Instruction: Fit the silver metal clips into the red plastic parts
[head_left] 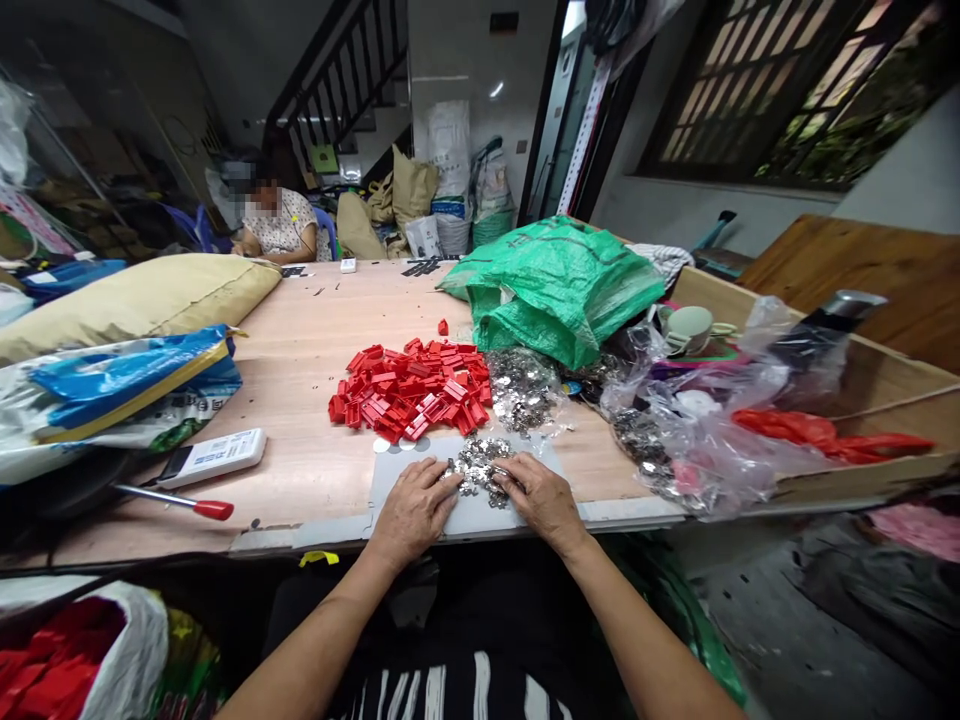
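A small heap of shiny silver metal pieces [484, 460] lies on a grey sheet [386, 495] at the table's front edge. At the heap's left side is my left hand [416, 508], its fingers bent together at a small metal piece. From the right, my right hand [541, 496] reaches in with curled fingers, pinching at the metal pieces; its fingertips are partly lost among them. Just behind sits a pile of red plastic parts [412, 388]. More metal pieces [521, 390] spread beside it on the right, and a few pale round discs lie along the sheet's far edge.
A green woven sack [559, 285] stands behind the metal pieces. To the right is an open wooden box [862, 465] with plastic bags and a cup. On the left are a white device [217, 455], a red-tipped lever [214, 509] and sacks. Another person [277, 225] sits at the far end.
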